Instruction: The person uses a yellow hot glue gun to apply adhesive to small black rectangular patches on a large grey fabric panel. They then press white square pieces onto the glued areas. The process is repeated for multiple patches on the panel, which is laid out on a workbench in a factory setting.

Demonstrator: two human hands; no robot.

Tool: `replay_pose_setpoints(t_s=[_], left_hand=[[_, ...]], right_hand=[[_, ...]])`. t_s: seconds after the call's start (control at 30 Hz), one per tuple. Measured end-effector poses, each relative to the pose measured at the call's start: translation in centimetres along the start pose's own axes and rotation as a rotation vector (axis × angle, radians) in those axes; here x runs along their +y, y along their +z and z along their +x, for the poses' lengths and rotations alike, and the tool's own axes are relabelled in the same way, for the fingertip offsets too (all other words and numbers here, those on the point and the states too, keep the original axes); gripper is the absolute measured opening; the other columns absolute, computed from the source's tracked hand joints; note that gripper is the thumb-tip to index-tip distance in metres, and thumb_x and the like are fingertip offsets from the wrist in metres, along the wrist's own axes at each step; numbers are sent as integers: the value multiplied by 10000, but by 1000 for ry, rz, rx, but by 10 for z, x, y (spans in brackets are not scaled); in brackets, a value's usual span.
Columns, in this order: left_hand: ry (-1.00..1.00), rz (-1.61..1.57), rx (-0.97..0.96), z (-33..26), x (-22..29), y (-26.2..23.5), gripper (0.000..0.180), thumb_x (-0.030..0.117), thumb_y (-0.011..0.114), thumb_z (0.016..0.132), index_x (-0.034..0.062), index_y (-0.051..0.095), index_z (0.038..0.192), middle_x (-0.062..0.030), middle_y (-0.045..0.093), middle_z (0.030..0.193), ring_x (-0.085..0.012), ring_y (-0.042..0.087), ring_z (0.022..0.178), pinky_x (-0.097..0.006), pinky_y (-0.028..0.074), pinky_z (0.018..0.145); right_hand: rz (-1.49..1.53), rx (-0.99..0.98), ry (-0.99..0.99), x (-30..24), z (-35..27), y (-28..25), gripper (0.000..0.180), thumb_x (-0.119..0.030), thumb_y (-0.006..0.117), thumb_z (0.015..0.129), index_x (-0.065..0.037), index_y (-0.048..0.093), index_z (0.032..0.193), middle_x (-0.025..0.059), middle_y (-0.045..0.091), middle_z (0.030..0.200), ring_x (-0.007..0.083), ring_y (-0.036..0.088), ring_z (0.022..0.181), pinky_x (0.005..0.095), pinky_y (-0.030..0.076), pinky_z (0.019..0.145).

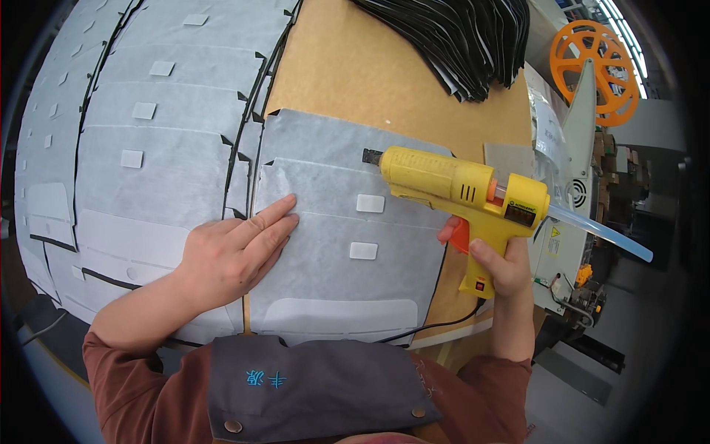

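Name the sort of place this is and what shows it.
Probably a production workshop: the right hand holds a yellow glue gun, similar pale panels lie side by side, and an orange reel stands nearby.

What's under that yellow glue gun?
Under the glue gun you can see grey sheet by the nozzle and brown tabletop by the handle; whatever lies directly behind the gun's body is hidden.

From afar I see a tan table (333,74) at twelve o'clock, bright strip lights (627,33) at two, and grey floor (642,362) at four.
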State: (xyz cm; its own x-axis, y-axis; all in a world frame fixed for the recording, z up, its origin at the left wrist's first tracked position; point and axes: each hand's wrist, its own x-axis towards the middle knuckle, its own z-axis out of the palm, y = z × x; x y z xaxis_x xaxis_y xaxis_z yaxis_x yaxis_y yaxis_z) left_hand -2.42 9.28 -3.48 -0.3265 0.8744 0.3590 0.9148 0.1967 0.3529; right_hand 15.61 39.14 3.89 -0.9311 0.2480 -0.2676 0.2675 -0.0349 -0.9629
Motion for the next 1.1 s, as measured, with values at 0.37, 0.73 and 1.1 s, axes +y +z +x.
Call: replay_pose_setpoints(t_s=[0.37, 0.73, 1.1], left_hand=[[9, -1, -29, 0, -1, -2, 380, 41, 750, 744, 67, 660, 1112, -81, 682, 1220, -106, 535, 500, -238, 434, 459], [5, -9, -33, 1, -1, -1, 371, 34, 755, 737, 64, 662, 1095, -90, 692, 1195, -103, 547, 495, -229, 435, 455], [0, 1, -44, 1, -1, -2, 361, 44, 757, 740, 71, 666, 1088, -87, 690, 1201, -104, 556, 510, -231, 438, 460]], right_hand=[[-4, -4, 9, 5, -1, -4, 546, -120, 660, 876, 3, 420, 1351, 172, 607, 1096, 254, 633, 1006, 397, 517, 887], [28, 24, 30, 8, -3, -6, 544, -115, 634, 872, 26, 423, 1353, 194, 610, 1101, 271, 649, 979, 404, 523, 874], [47, 51, 19, 9, -1, -5, 504, -140, 631, 874, 49, 460, 1309, 201, 628, 1070, 276, 659, 952, 388, 530, 842]])
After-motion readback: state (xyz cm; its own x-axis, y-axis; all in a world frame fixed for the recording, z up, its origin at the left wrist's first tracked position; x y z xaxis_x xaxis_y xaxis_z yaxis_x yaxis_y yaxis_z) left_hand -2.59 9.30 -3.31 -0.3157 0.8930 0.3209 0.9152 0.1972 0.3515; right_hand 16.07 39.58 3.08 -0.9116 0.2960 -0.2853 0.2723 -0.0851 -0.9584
